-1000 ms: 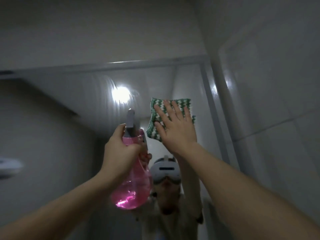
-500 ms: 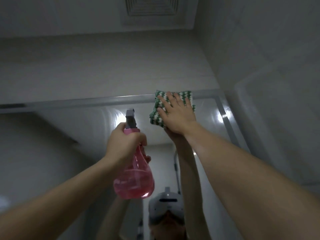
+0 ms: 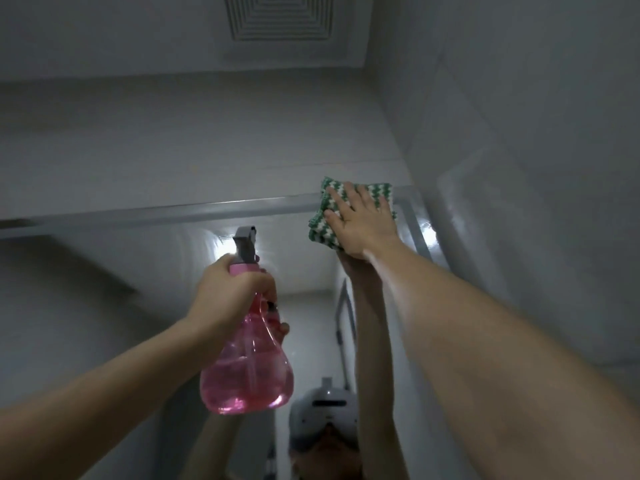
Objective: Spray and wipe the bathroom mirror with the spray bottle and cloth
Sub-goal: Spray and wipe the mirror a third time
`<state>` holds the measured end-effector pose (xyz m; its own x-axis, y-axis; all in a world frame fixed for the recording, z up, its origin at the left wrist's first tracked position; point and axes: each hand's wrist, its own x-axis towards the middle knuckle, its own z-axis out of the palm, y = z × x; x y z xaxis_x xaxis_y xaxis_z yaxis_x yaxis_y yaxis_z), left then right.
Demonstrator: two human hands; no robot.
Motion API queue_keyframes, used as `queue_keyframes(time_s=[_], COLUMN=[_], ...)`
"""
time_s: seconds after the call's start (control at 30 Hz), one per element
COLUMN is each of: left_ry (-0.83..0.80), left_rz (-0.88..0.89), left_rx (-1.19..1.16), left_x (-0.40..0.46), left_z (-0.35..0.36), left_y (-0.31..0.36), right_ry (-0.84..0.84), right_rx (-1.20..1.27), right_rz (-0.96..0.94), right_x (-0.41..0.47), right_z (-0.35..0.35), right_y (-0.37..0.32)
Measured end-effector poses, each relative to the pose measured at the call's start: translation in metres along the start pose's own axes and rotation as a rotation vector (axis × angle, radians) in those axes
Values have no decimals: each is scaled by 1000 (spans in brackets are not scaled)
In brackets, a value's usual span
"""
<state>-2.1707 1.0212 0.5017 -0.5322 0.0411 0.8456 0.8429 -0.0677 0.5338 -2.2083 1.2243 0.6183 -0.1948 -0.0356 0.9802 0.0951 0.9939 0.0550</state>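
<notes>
The bathroom mirror [image 3: 145, 306] fills the lower half of the head view, with a pale frame along its top edge. My right hand [image 3: 360, 223] presses a green-and-white striped cloth [image 3: 320, 223] flat against the mirror's top right corner, fingers straight and spread. My left hand [image 3: 228, 289] grips the neck of a pink translucent spray bottle [image 3: 247, 375] with a grey nozzle, held upright in front of the glass and left of the cloth. Pink liquid sits in the bottle's lower part.
A tiled side wall [image 3: 536, 168] stands close on the right, meeting the mirror frame. A square ceiling vent [image 3: 280, 15] is overhead. The mirror reflects both arms, a light glare [image 3: 221, 242] and a person wearing a headset [image 3: 325, 410].
My right hand slid the cloth upward to the mirror's top edge and slightly right. The view tilted up, bringing the ceiling vent in. The bottle stayed in my left hand's grip.
</notes>
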Motion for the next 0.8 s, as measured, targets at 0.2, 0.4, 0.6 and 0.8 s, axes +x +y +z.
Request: queue_keyframes(time_s=[0.2,0.4,0.6,0.8], left_ry=[-89,-89,-95,-100], left_rz=[6,33,-108,-249], left_rx=[12,-4,-65,-24], left_x=[-13,-29,-84,-165], left_z=[21,42,60,76], left_y=[-2,-17,-50,-103], right_ry=[-24,23,19,-6], right_rx=[-51,3,-10,-34], right_rz=[32,7,-43,-54], right_x=[-8,-53,-139,-243], right_z=[-6,8,21,44], right_y=[35,32,37,36])
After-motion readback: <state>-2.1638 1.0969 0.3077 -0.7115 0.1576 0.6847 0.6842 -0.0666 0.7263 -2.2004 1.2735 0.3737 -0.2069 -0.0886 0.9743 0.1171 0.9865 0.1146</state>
